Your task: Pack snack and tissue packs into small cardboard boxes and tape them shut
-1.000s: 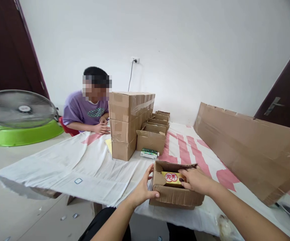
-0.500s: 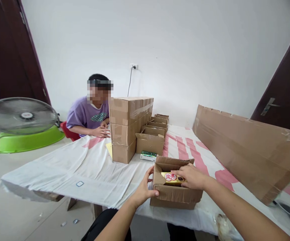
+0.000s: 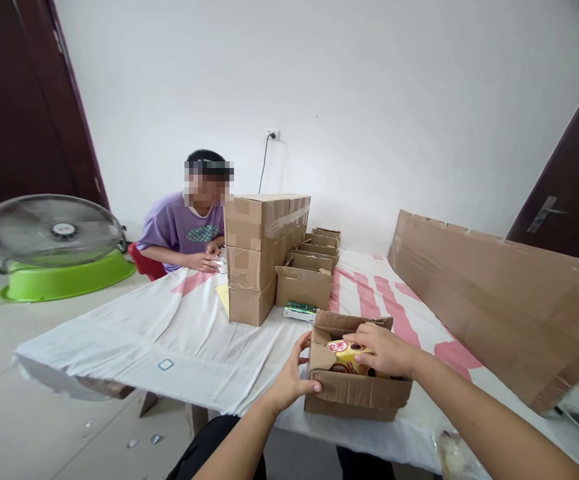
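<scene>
One open cardboard box stands at the table edge; its front flap hides its floor. One yellow packet lies tilted inside, lower part and right end out of sight. Right hand, palm down, arm slanting in from the right, holds the packet between fingers and thumb. Left hand curves round the box's left side, thumb on the flap, fingertips partly hidden.

Carton: brown corrugated cardboard; upright, top open, far flap raised, near flap folded outward.
Carton position: at the near edge of the table.
Yellow box: red lettering on white; tilted, two printed faces visible.
Yellow box position: inside the carton.
</scene>
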The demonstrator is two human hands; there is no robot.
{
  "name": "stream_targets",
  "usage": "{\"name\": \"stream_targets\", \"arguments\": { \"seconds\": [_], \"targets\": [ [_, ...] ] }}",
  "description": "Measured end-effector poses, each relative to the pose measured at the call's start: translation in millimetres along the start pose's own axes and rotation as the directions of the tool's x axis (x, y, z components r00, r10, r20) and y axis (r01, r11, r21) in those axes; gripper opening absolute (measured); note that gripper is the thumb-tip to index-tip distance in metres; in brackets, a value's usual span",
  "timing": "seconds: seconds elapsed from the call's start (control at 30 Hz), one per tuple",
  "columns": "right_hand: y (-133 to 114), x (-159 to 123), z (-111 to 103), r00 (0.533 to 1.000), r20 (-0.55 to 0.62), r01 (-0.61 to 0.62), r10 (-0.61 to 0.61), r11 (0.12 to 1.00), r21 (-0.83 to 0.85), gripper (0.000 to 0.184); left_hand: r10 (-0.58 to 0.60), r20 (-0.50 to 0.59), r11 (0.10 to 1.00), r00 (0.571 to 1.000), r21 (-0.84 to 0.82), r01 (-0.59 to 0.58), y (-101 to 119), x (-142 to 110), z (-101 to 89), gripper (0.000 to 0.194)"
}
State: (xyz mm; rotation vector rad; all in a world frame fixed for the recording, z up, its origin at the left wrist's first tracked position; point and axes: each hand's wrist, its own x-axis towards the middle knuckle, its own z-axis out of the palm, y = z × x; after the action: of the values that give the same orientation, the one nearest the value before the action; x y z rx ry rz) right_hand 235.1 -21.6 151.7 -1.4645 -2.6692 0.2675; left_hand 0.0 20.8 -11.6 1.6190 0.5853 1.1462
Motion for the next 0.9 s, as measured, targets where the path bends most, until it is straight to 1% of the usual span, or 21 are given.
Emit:
{"name": "stream_targets", "arguments": {
  "seconds": [0.07,0.17,0.27,0.37,0.47,0.53,0.6,0.67,0.73,0.8,0.87,0.9],
  "targets": [
    [1.2,-5.5,-0.4,0.996,-0.094,0.005,-0.001,0.999,0.038,0.047,-0.008,-0.008,1.000,1.000,-0.002,0.008,-2.2,-0.8,0.3,0.122],
    [-1.2,-8.8,-1.6,0.974,-0.226,0.027,-0.012,0.998,0.062,0.048,-0.012,-0.028,1.000,1.000,-0.015,0.011,-5.5,-1.6,0.4,0.122],
    [-8.1,-6.7,-1.9,0.947,-0.318,0.066,-0.047,0.997,0.049,0.046,-0.005,-0.043,0.999,0.999,-0.041,0.003,-7.0,-2.0,-0.3,0.120],
    [-14.8,-4.3,-1.5,0.914,-0.402,0.086,-0.051,0.994,0.067,0.040,-0.002,-0.025,0.999,1.000,-0.048,0.001,-5.6,-2.9,-0.6,0.120],
    [-18.2,-6.1,-2.3,0.893,-0.447,0.091,-0.046,0.993,0.080,0.035,0.000,-0.028,0.999,1.000,-0.034,-0.001,-2.0,-3.5,-0.9,0.118],
    [-18.7,-10.5,-4.2,0.892,-0.449,0.099,-0.056,0.992,0.073,0.033,0.006,-0.064,1.000,0.998,-0.013,-0.007,0.6,-2.4,-2.6,0.118],
    [-18.0,-17.0,-6.8,0.876,-0.479,0.096,-0.059,0.994,0.054,0.032,0.016,-0.102,1.000,0.995,-0.004,-0.017,2.1,0.1,-6.1,0.119],
    [-16.4,-24.9,-8.9,0.842,-0.538,0.076,-0.042,0.996,0.040,0.033,0.023,-0.112,0.999,0.993,-0.020,-0.025,1.2,2.7,-10.3,0.117],
    [-14.4,-33.7,-9.6,0.803,-0.596,0.057,-0.016,0.997,0.050,0.034,0.018,-0.098,0.999,0.995,-0.037,-0.022,-1.6,3.7,-13.5,0.111],
    [-13.1,-43.1,-9.7,0.774,-0.633,0.048,0.013,0.996,0.080,0.034,-0.014,-0.093,1.000,0.996,-0.026,0.012,-2.9,1.8,-14.4,0.104],
    [-13.4,-52.6,-11.0,0.750,-0.661,0.050,0.034,0.993,0.109,0.033,-0.040,-0.138,0.999,0.990,0.017,0.043,3.5,-1.9,-12.7,0.097],
    [-14.3,-57.1,-12.8,0.740,-0.671,0.058,0.035,0.992,0.116,0.032,-0.017,-0.181,0.998,0.983,0.054,0.027,11.4,-3.5,-10.9,0.092]
  ]
}}
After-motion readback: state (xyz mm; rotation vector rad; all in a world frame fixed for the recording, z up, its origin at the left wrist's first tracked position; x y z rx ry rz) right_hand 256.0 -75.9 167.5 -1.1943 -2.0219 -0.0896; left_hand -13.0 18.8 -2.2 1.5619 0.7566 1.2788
